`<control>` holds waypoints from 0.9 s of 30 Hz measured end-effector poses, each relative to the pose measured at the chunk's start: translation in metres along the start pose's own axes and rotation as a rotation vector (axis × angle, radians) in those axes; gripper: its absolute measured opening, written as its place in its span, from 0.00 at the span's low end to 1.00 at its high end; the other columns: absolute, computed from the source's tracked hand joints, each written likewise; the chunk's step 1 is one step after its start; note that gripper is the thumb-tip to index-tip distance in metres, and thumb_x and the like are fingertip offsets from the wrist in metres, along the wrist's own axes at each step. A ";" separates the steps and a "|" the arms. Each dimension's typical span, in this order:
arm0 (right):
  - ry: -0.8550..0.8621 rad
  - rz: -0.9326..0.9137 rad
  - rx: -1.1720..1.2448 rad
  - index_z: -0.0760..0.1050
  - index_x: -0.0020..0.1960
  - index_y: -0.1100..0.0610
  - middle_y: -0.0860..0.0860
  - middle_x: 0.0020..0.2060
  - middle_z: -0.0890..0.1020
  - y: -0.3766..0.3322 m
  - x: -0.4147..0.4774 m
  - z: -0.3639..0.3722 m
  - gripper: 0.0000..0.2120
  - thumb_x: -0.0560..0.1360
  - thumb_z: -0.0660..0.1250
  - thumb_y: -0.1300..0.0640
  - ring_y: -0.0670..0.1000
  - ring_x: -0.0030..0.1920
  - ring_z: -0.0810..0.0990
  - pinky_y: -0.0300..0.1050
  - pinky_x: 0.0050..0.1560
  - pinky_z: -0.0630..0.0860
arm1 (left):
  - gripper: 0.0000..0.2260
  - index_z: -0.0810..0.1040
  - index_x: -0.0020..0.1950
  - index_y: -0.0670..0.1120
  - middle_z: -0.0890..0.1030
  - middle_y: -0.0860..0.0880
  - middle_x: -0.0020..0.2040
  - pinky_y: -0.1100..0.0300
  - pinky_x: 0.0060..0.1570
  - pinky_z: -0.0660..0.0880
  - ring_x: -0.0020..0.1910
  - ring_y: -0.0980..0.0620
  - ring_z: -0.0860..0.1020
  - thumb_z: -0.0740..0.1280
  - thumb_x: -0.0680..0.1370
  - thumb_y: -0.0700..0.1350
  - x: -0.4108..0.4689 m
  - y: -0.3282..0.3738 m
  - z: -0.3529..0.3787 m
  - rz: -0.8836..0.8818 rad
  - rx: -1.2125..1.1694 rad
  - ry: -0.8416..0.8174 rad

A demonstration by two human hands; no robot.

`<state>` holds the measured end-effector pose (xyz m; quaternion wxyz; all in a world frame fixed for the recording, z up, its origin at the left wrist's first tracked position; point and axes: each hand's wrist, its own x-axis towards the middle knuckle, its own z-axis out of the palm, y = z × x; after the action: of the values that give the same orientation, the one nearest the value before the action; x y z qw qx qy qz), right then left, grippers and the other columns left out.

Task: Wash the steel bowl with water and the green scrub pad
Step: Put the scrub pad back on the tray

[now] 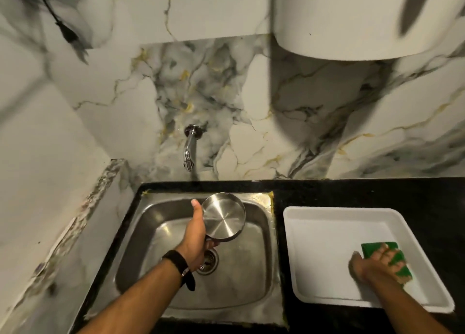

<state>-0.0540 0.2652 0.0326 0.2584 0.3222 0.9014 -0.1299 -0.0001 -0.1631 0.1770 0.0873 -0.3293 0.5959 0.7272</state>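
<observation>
My left hand (pixel 197 235) holds the steel bowl (pixel 224 216) above the steel sink (pixel 251 283), the thumb on its left rim. The bowl is tilted so its shiny inside faces me. It hangs below and slightly right of the wall tap (pixel 189 152); no running water shows. My right hand (pixel 377 264) lies on the green scrub pad (pixel 372 249) in the white tray (pixel 314 223) to the right of the sink, fingers curled over the pad.
The sink drain (pixel 210 260) lies under my left wrist. Black countertop (pixel 377 193) surrounds the sink and tray. A marble wall rises behind, and a white appliance (pixel 352 19) hangs at the top right. A black cord (pixel 65 32) dangles at the top left.
</observation>
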 end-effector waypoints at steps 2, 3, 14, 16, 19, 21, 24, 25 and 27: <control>-0.003 0.034 0.030 0.34 0.86 0.58 0.57 0.85 0.35 -0.002 -0.005 -0.003 0.45 0.82 0.48 0.31 0.64 0.85 0.38 0.68 0.83 0.41 | 0.37 0.82 0.71 0.51 0.90 0.45 0.60 0.41 0.69 0.80 0.65 0.42 0.85 0.48 0.82 0.75 -0.003 0.002 -0.004 0.016 -0.022 0.011; 0.005 0.050 0.032 0.36 0.86 0.59 0.57 0.85 0.37 -0.003 -0.009 -0.006 0.46 0.82 0.47 0.31 0.64 0.85 0.39 0.68 0.84 0.41 | 0.37 0.82 0.70 0.51 0.91 0.47 0.57 0.46 0.61 0.83 0.62 0.45 0.86 0.48 0.82 0.75 -0.005 0.003 -0.007 0.022 -0.031 0.008; 0.125 -0.088 0.078 0.47 0.85 0.64 0.64 0.85 0.48 -0.020 -0.027 -0.010 0.43 0.84 0.52 0.34 0.65 0.85 0.45 0.64 0.84 0.44 | 0.25 0.83 0.69 0.53 0.89 0.46 0.62 0.52 0.48 0.87 0.61 0.44 0.88 0.59 0.84 0.68 -0.006 0.004 -0.030 0.073 -0.001 -0.088; 0.137 -0.139 0.103 0.55 0.83 0.66 0.66 0.83 0.54 -0.019 -0.019 -0.008 0.40 0.84 0.54 0.36 0.66 0.84 0.52 0.65 0.84 0.49 | 0.23 0.87 0.60 0.50 0.91 0.48 0.55 0.53 0.49 0.87 0.55 0.49 0.89 0.63 0.84 0.66 0.001 0.001 -0.027 0.125 0.116 -0.058; 0.138 -0.189 0.149 0.66 0.78 0.67 0.66 0.78 0.67 -0.007 -0.009 -0.009 0.34 0.85 0.56 0.40 0.66 0.78 0.65 0.62 0.80 0.61 | 0.21 0.87 0.47 0.48 0.88 0.50 0.42 0.57 0.41 0.83 0.45 0.50 0.85 0.66 0.83 0.64 0.013 -0.006 -0.007 0.268 0.389 0.003; 0.144 -0.249 0.163 0.69 0.76 0.65 0.65 0.75 0.71 0.003 -0.008 -0.011 0.31 0.85 0.57 0.42 0.65 0.76 0.69 0.60 0.79 0.64 | 0.16 0.83 0.60 0.49 0.86 0.45 0.46 0.57 0.39 0.84 0.46 0.50 0.84 0.68 0.84 0.60 0.023 -0.015 0.016 0.340 0.486 -0.002; 0.158 -0.383 0.120 0.68 0.77 0.65 0.63 0.75 0.73 0.022 -0.007 -0.017 0.29 0.85 0.61 0.44 0.63 0.76 0.71 0.56 0.79 0.66 | 0.13 0.77 0.57 0.50 0.84 0.44 0.42 0.51 0.40 0.81 0.42 0.47 0.83 0.66 0.85 0.59 0.037 -0.032 0.065 0.463 0.741 0.012; 0.149 -0.417 0.127 0.67 0.79 0.64 0.63 0.76 0.73 0.026 -0.007 -0.018 0.30 0.85 0.63 0.45 0.63 0.77 0.71 0.55 0.79 0.66 | 0.14 0.76 0.55 0.49 0.83 0.47 0.42 0.50 0.44 0.81 0.44 0.46 0.83 0.63 0.86 0.60 0.040 -0.038 0.081 0.500 0.870 0.009; 0.118 -0.439 0.178 0.66 0.80 0.64 0.63 0.75 0.74 0.039 -0.004 -0.019 0.30 0.84 0.65 0.47 0.63 0.76 0.72 0.55 0.77 0.69 | 0.15 0.75 0.58 0.48 0.83 0.49 0.46 0.48 0.49 0.80 0.49 0.43 0.84 0.57 0.88 0.58 0.045 -0.052 0.121 0.540 1.068 -0.057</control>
<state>-0.0336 0.3007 0.0478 0.1415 0.1470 0.9484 -0.2426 -0.0531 -0.0488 0.1178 0.0687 -0.0569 0.9389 0.3323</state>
